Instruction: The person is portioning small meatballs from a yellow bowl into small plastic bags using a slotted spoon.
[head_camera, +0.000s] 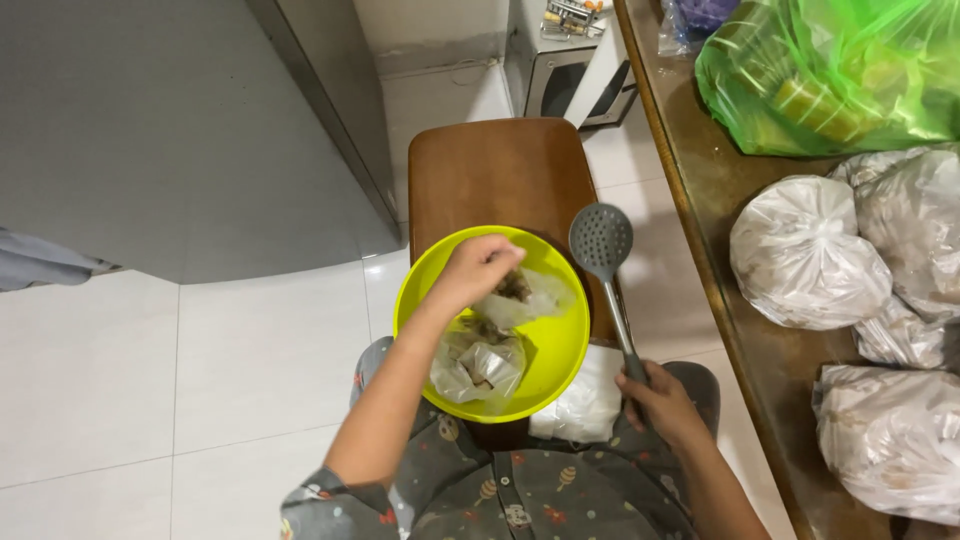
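A yellow-green bowl (560, 345) rests on my lap in front of a wooden stool (495, 170). Inside it lie two crumpled clear plastic bags (480, 365) with brownish bits in them. My left hand (478, 268) reaches into the bowl, its fingers pinched on the upper bag (535, 300). My right hand (660, 400) grips the handle of a grey perforated skimmer spoon (601, 240), whose round head stands just past the bowl's right rim.
A brown table (700, 170) runs along the right, bearing a green plastic bag (840, 70) and several tied white plastic bags (805, 255). A grey cabinet (180, 130) stands left on the white tiled floor. A folded white bag (590, 405) lies on my lap.
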